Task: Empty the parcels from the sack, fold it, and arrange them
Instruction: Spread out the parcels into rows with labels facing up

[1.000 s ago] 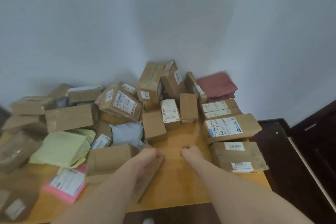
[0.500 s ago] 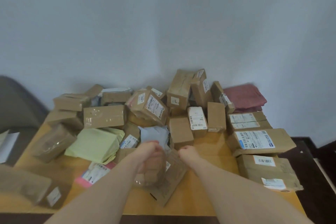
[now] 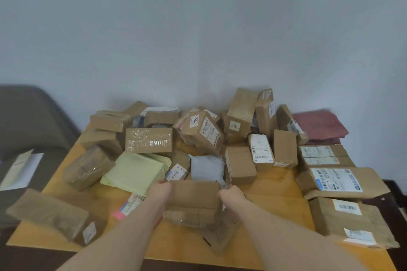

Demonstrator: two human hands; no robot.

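Note:
A brown cardboard parcel [image 3: 193, 198] is held between both hands over the front middle of the wooden table [image 3: 273, 189]. My left hand [image 3: 160, 189] grips its left end and my right hand [image 3: 231, 193] grips its right end. A flat brown packet [image 3: 222, 237] lies under it. Several brown boxes are heaped behind, among them a labelled box [image 3: 202, 131], a white-labelled box [image 3: 261, 152] and a tall leaning one [image 3: 241, 110]. A folded dark red sack [image 3: 319, 126] lies at the back right corner.
A pale green padded mailer [image 3: 134, 171] and a grey poly bag [image 3: 207, 167] lie left of centre. Large kraft envelopes [image 3: 343, 182] are stacked along the right edge. A long box [image 3: 48, 215] overhangs the front left. A grey chair with papers [image 3: 19, 169] stands left.
My view has swung left and the table now sits lower-centre. Both hands have moved onto a brown parcel and raised it off the flat packet, gripping it at its two ends.

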